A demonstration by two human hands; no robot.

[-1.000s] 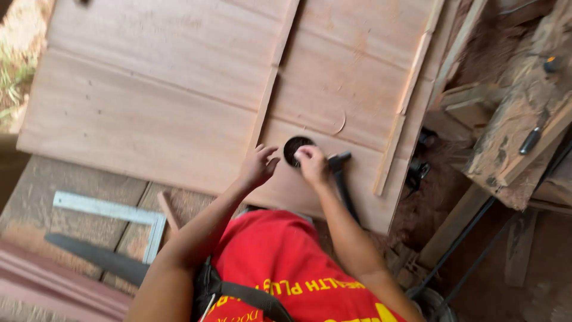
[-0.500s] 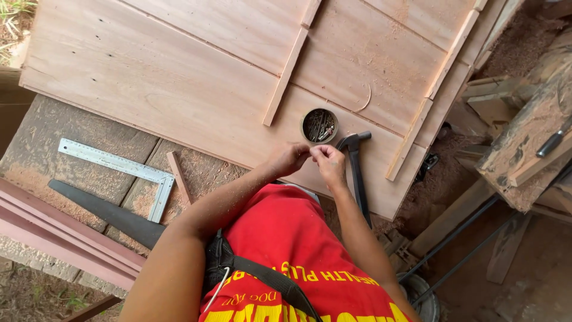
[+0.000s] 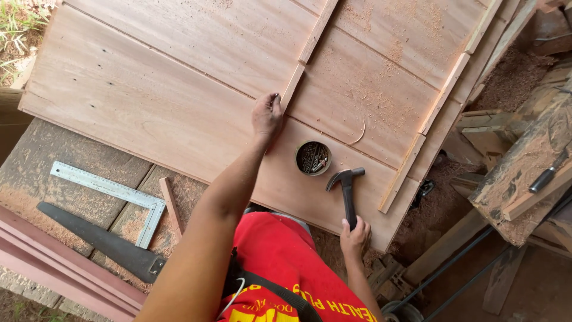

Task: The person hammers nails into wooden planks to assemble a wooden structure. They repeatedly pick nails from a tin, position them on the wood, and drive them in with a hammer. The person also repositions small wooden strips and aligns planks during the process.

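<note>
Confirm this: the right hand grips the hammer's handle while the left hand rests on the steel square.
Not quite. In the head view the left hand rests by the end of a wooden batten on the board, not on the steel square. The right hand does grip the hammer handle.

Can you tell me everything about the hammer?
The hammer is a claw hammer, dark all over, with a curved head and a straight handle. It lies flat on the pale wooden panel, head pointing away from the person, beside a round tin of nails. The right hand grips the handle's end.
</note>
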